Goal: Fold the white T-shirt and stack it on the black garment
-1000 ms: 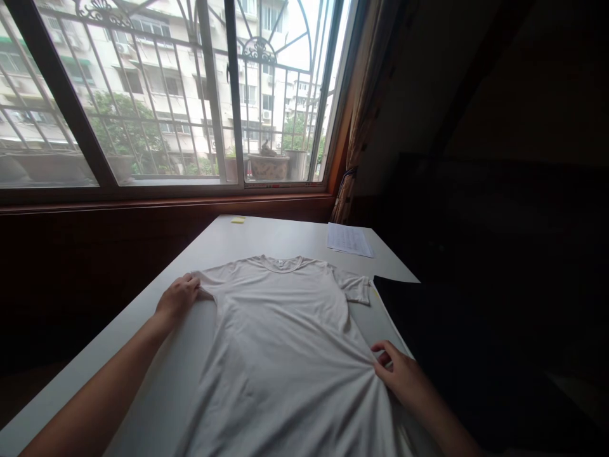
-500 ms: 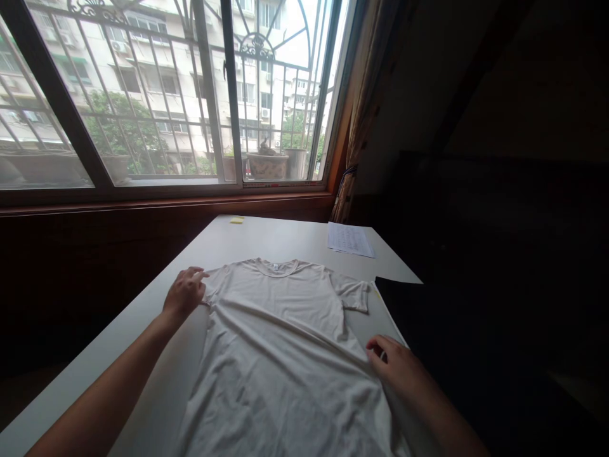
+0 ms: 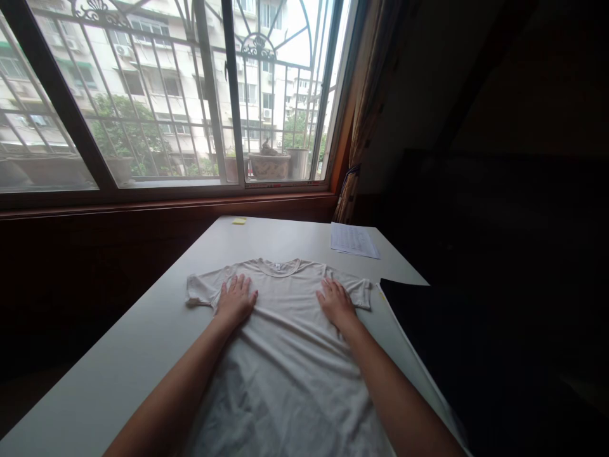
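Note:
A white T-shirt (image 3: 285, 355) lies spread on the white table, its collar toward the window and both short sleeves out to the sides. My left hand (image 3: 236, 299) rests flat on the upper left chest of the shirt, beside the left sleeve, fingers spread. On the other side, my right hand (image 3: 335, 301) lies flat by the right sleeve with its fingers extended. Neither hand grips the cloth. Diagonal creases run across the shirt's middle, and its lower end goes out of view.
The white table (image 3: 118, 336) reaches to the window wall. Printed papers (image 3: 354, 240) lie at its far right, a yellow sticky note (image 3: 238, 221) at the far left. A black item (image 3: 413, 317) covers the right edge. A tied curtain (image 3: 349, 184) hangs beside the window.
My left hand has let go of the left sleeve and moved right onto the chest. My right hand has gone from the shirt's right side up to the upper chest and flattened.

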Action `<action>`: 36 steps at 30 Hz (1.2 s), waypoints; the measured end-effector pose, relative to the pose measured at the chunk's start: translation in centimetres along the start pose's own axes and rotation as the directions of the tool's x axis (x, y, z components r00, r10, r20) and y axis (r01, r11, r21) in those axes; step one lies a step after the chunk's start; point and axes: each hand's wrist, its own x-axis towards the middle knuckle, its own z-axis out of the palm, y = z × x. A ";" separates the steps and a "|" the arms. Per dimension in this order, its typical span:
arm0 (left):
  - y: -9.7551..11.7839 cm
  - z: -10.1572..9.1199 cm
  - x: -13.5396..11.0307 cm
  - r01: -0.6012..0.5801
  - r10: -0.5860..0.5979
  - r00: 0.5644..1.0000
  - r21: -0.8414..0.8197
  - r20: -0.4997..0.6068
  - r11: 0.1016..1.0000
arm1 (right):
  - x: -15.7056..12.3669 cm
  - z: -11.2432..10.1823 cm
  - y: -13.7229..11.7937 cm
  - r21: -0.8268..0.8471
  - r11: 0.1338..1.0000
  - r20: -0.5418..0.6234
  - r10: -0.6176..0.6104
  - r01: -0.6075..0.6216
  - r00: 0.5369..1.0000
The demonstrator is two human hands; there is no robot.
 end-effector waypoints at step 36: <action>-2.4 -1.6 -4.6 0.010 -0.009 0.997 -0.007 0.077 1.000 | -4.6 0.3 3.8 -0.122 0.992 0.046 -0.028 0.033 0.999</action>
